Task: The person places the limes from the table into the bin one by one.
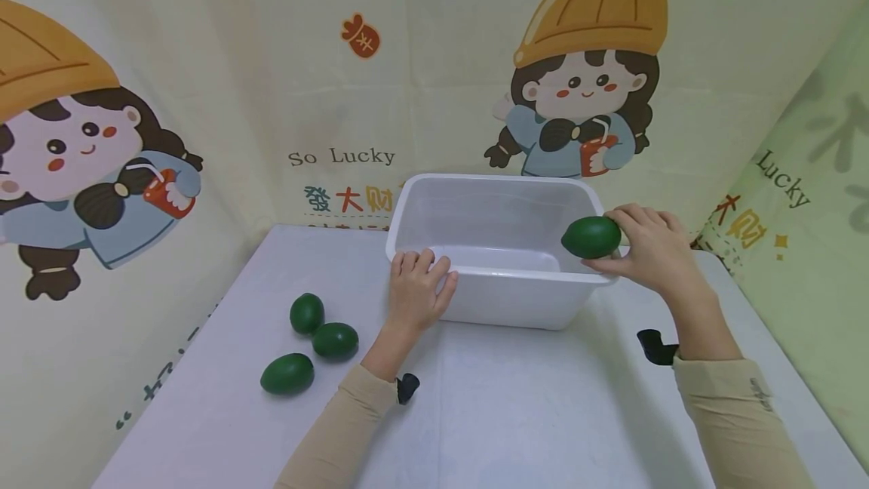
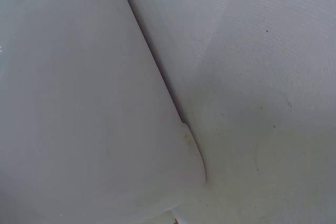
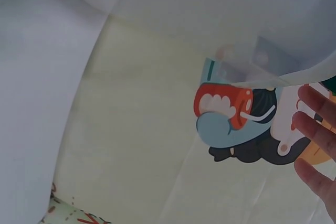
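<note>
A white plastic bin point(image 1: 509, 296) stands at the back of the table. My left hand point(image 1: 414, 293) holds its front rim near the left corner, fingertips over the edge. Above the bin's right end, my right hand point(image 1: 652, 251) grips a dark green lime point(image 1: 591, 238) between thumb and fingers. In the right wrist view, fingers point(image 3: 315, 177) show at the right edge beside the bin's rim, with only a sliver of the lime there. The bin's pale wall point(image 2: 94, 103) fills the left of the left wrist view; the left hand is out of that view.
Three more limes lie on the white table point(image 1: 489, 406) left of the bin: one at the back point(image 1: 307, 314), one beside it point(image 1: 336, 340) and one nearer point(image 1: 287, 374). A printed cloth point(image 1: 448, 59) hangs behind the table. Dark wrist mounts point(image 1: 657, 347) sit at both cuffs.
</note>
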